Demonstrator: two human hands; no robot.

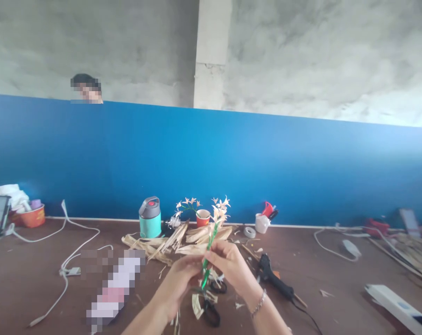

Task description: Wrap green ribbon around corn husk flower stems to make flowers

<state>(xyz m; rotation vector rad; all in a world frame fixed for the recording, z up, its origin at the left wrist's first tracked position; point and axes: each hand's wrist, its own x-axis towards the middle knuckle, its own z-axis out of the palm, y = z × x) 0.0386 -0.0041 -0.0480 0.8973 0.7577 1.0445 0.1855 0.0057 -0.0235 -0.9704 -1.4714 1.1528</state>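
My left hand (181,278) and my right hand (229,264) meet over the brown table (39,279), both pinched on a thin green stem (208,255). The stem stands nearly upright and ends in small pale flowers (220,210) at its top. The left hand grips the stem low down, the right hand a little higher. Under the hands lie black-handled scissors (211,307) and bits of dry husk.
Dry husk strips (169,244) lie behind the hands, with a teal flask (150,217), a red cup of finished flowers (202,217), a white cup (262,223) and a tape roll (249,231). A black glue gun (274,277) lies right. White cables (71,260) run left. A person is behind the blue partition (302,167).
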